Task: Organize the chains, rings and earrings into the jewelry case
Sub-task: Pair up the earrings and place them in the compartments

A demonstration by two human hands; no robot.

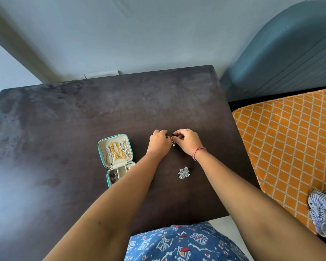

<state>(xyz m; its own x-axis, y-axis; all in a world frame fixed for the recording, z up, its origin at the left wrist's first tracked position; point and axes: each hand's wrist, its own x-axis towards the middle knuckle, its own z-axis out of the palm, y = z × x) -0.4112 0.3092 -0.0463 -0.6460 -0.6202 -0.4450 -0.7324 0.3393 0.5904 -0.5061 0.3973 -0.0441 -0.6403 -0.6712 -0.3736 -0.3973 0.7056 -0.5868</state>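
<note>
Head view, looking down: my left hand [159,142] and right hand [186,141] meet near the middle of the dark table [64,113], fingertips pinched together on a small dangling earring [173,143] with pale beads; I cannot tell whether it is one piece or two. Nearer my edge of the table lies one silver ornate earring cluster [183,172], untouched. To the left sits the open teal jewelry case [115,157]. Its lid half holds one gold chain [117,150] and several silver chains [125,149], too tangled to count. The lower tray, partly hidden by my left forearm, holds a few dark small pieces. I judge chains done and earrings remaining.
</note>
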